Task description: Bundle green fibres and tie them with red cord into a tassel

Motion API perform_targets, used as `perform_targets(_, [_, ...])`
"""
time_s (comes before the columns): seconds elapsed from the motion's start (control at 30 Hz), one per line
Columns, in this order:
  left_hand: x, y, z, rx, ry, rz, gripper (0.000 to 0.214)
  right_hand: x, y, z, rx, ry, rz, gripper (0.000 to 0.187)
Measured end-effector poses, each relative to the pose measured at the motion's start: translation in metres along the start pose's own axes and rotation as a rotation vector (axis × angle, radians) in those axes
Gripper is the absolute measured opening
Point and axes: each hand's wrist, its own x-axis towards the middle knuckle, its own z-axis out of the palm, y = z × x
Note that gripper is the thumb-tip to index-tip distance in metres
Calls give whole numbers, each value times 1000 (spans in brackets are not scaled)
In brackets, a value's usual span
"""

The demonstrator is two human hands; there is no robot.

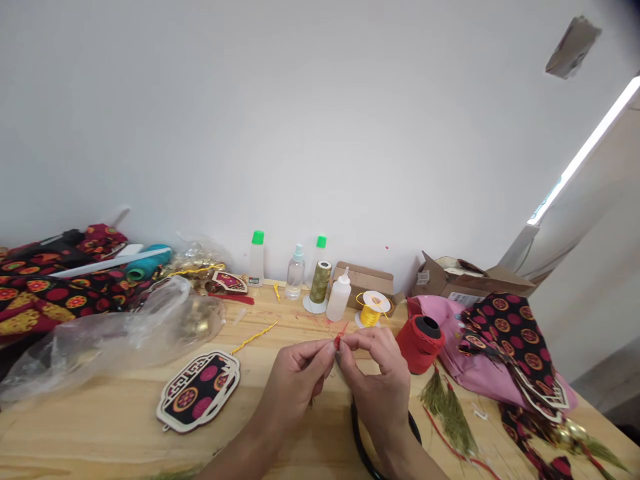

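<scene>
My left hand (296, 381) and my right hand (381, 379) meet above the table, thumbs and forefingers pinched on a small piece of red cord (338, 341). A short end of the cord sticks up between the fingertips; the rest is hidden by my hands. Under my right wrist lies a black ring-shaped loop (358, 433), partly covered. To the left of my hands, a pendant (200, 393) with a pale cut-out frame over patterned black cloth lies flat, a twisted yellow cord (255, 337) running from its top. Beyond my right hand stands a cone of red thread (419, 347).
Along the wall stand a clear spray bottle (295, 275), a white squeeze bottle (339, 297), an olive thread spool (321, 283) and a yellow cord spool (371, 315). Green tassels (453, 413) and pink cloth (450, 333) lie right; a plastic bag (125, 340) and patterned fabric (45, 287) left.
</scene>
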Motion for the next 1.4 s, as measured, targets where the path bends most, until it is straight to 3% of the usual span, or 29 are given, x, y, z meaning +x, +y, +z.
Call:
perform_targets(0.37, [-1,6,1,-176,-10,-39,34,-5,-3,2,111,-60,103,7])
perform_targets(0.63, [-1,5,1,4,13,22,29,-5,-5,3,128,-46,222,4])
perform_targets(0.9, [0,5,0,90,16,47,30,-3,-3,2,151,-128,276,8])
perform_targets(1.2, [2,0,-2,69,36,45,32,-6,-2,7,589,-256,540,13])
perform_targets(1.3, [2,1,-3,90,39,43,32,-6,-2,6,499,-254,508,13])
perform_targets(1.4, [2,3,-4,132,36,44,33,-2,-1,2,269,-237,341,10])
